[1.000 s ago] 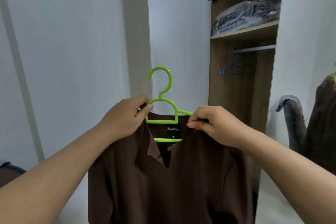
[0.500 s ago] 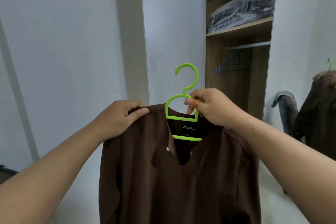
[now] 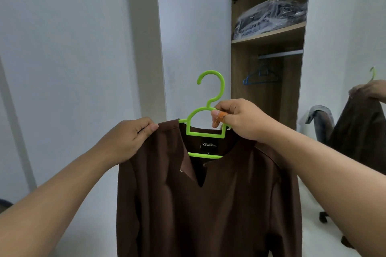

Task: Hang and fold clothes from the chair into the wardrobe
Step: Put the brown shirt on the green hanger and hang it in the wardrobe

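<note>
Fingers [image 3: 217, 118] of the right hand [image 3: 240, 119] pinch the green hanger [image 3: 205, 131] just under its hook. Left hand [image 3: 127, 142] fingers squeeze the brown shirt [image 3: 198, 204] at its shoulder, at 9 o'clock from the hanger. To do it well, pull that shoulder flat, then lift the hook to the rail [image 3: 279, 54] up at 1 o'clock, near the blue hanger [image 3: 260, 77].

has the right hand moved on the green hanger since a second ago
Yes. The right hand slid from the shirt's shoulder to the neck of the green hanger, just below the hook, moving toward the wardrobe opening.
</note>
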